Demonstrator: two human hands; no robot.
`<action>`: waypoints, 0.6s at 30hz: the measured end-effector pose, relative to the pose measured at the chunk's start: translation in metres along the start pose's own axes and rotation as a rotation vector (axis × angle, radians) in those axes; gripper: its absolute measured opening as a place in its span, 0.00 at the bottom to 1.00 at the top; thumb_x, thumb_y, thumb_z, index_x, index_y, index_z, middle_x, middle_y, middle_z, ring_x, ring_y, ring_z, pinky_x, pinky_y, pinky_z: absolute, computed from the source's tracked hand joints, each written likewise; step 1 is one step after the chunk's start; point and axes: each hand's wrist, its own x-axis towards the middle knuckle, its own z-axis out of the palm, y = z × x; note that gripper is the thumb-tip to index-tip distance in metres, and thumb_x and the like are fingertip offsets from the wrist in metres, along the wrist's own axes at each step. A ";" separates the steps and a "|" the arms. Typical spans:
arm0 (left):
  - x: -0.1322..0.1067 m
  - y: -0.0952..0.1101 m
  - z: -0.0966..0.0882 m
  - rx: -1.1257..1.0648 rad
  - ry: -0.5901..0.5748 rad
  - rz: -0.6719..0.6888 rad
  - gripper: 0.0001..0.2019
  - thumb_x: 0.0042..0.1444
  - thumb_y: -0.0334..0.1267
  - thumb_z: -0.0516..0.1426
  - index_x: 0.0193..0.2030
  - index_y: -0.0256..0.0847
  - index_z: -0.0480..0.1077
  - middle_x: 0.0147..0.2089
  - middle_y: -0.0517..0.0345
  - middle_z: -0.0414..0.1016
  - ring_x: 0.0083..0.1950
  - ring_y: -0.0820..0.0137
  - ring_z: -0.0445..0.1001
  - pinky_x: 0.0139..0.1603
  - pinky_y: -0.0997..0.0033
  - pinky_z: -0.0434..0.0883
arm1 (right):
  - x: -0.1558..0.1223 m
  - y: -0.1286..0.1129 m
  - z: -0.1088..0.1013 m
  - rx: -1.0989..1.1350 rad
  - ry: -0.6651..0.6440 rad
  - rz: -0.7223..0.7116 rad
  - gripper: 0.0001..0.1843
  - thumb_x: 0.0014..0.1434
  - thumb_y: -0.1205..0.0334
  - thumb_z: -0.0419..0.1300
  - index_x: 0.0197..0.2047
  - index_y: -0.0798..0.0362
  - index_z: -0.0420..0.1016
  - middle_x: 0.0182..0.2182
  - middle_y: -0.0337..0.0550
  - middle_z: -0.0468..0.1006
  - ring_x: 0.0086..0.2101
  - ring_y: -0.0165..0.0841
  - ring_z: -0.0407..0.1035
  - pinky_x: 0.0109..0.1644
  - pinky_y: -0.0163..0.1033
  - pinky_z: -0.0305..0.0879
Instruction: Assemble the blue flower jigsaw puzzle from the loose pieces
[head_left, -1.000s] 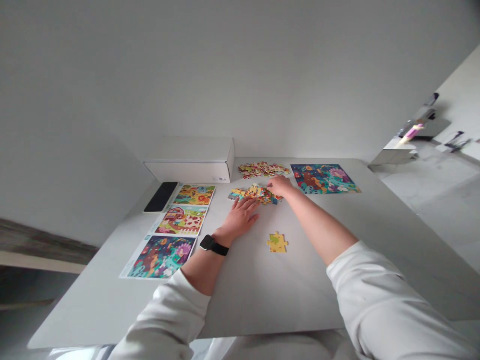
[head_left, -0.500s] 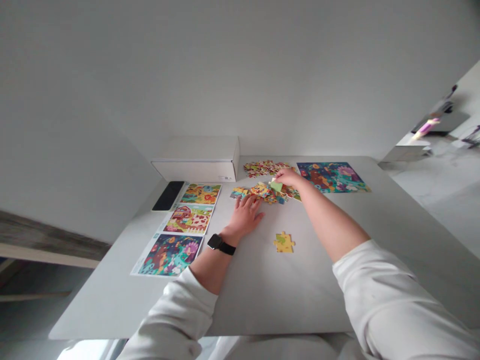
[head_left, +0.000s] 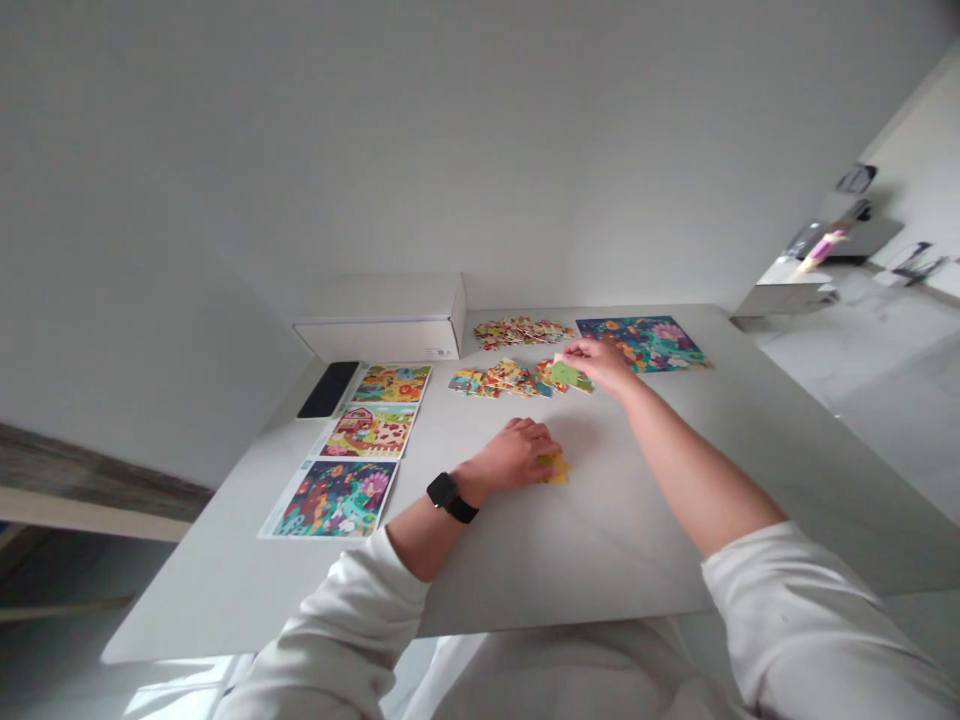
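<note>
My left hand [head_left: 519, 455], with a black watch on its wrist, lies on the near middle of the table. Its curled fingers close on the yellow puzzle piece [head_left: 558, 470], partly covering it. Farther back, my right hand [head_left: 602, 364] pinches a green puzzle piece [head_left: 565, 374] at its upper edge. That piece is held up at the right end of a row of loose, mostly yellow and orange puzzle pieces [head_left: 508, 377]. Behind the row sits a pile of red and green puzzle pieces [head_left: 517, 332].
A finished-looking dark blue puzzle picture [head_left: 652, 340] lies at the back right. Three picture sheets [head_left: 367, 430] run down the left side, with a black phone [head_left: 328, 390] beside them. A white box [head_left: 382, 335] stands at the back left against the wall.
My left hand has left the loose pieces and come nearer and right, onto the yellow puzzle piece. My right hand has drawn slightly away from the row, holding the green piece. The view has shifted.
</note>
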 end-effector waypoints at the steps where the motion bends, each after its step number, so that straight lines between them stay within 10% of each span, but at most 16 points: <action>1: 0.000 0.004 0.000 0.006 -0.021 0.012 0.15 0.69 0.47 0.65 0.59 0.48 0.81 0.55 0.51 0.82 0.56 0.58 0.77 0.64 0.55 0.68 | -0.010 0.006 -0.001 -0.039 -0.003 -0.009 0.14 0.57 0.48 0.72 0.38 0.50 0.83 0.34 0.42 0.84 0.35 0.36 0.75 0.40 0.38 0.70; 11: -0.013 0.026 0.003 -0.015 -0.043 0.090 0.12 0.65 0.45 0.67 0.53 0.48 0.83 0.50 0.54 0.82 0.52 0.61 0.78 0.62 0.58 0.68 | -0.068 0.039 -0.001 -0.589 0.085 -0.276 0.08 0.61 0.69 0.69 0.43 0.48 0.87 0.47 0.48 0.85 0.49 0.42 0.78 0.59 0.46 0.72; 18: -0.015 0.025 0.006 -0.056 0.061 0.020 0.21 0.70 0.49 0.64 0.65 0.46 0.78 0.56 0.48 0.82 0.58 0.57 0.78 0.64 0.55 0.69 | -0.085 0.048 -0.010 -0.631 -0.017 -0.434 0.07 0.65 0.65 0.69 0.45 0.47 0.88 0.46 0.46 0.88 0.49 0.43 0.79 0.60 0.49 0.72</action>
